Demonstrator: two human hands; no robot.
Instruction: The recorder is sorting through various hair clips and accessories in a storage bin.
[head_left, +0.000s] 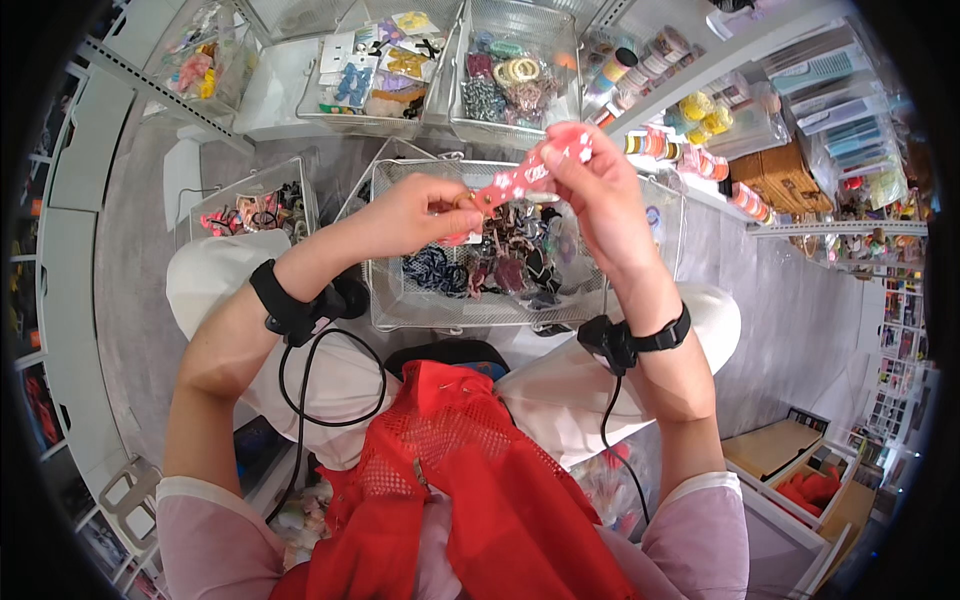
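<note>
Between my two hands a pink strap with white flower prints is stretched slantwise. My left hand pinches its lower end, where gold-coloured metal fittings show. At the upper end, my right hand holds it between thumb and fingers. Some pink and white material peeks out below my left fingers, mostly hidden. Under both hands stands a wire mesh basket holding dark hair ties and bagged accessories.
Left of it is a smaller mesh basket of hair accessories. Two mesh baskets sit on the shelf ahead. Shelving with ribbon rolls and a brown wicker box rises at right. Cabled devices are strapped to both forearms.
</note>
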